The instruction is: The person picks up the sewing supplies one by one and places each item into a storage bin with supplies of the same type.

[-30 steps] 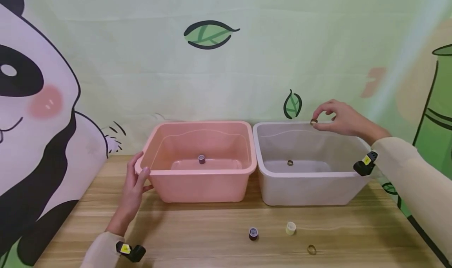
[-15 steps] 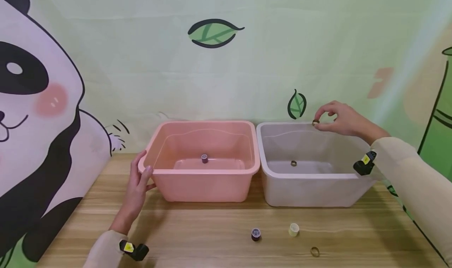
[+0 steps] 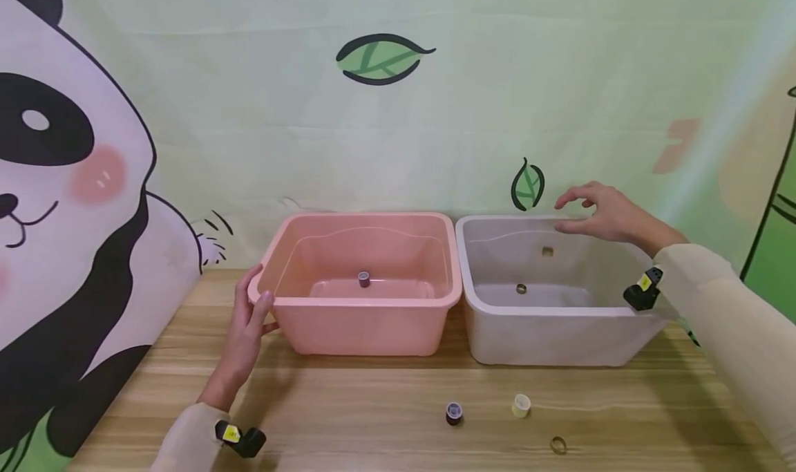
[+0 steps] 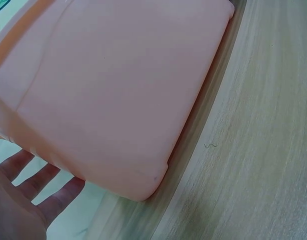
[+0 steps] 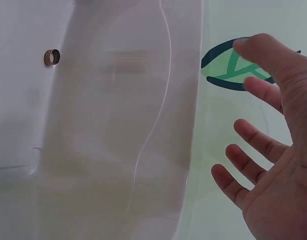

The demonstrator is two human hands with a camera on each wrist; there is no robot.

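Observation:
My left hand (image 3: 242,330) holds the left front corner of a pink plastic bin (image 3: 361,328); its thumb lies at the rim. In the left wrist view its fingers (image 4: 58,195) reach to the bin's side wall. Over the back rim of a light grey plastic bin (image 3: 560,337) hangs my right hand (image 3: 603,213), thumb and index finger apart, nothing between them. Below it a gold-coloured ring (image 3: 547,251) is in mid-air inside the grey bin, a blurred streak in the right wrist view. Another ring (image 3: 521,289), patterned in the right wrist view (image 5: 51,57), lies on that bin's floor.
A small dark-and-lilac cylinder (image 3: 364,279) stands inside the pink bin. On the wooden table (image 3: 348,417) in front are a similar dark cylinder (image 3: 454,412), a cream cylinder (image 3: 521,406) and a gold-coloured ring (image 3: 558,446). A printed cloth (image 3: 280,112) hangs behind the bins.
My right thumb and index finger have parted and let go of the ring, which has dropped below the grey bin's rim. My left hand stays on the pink bin. The head view has shifted slightly.

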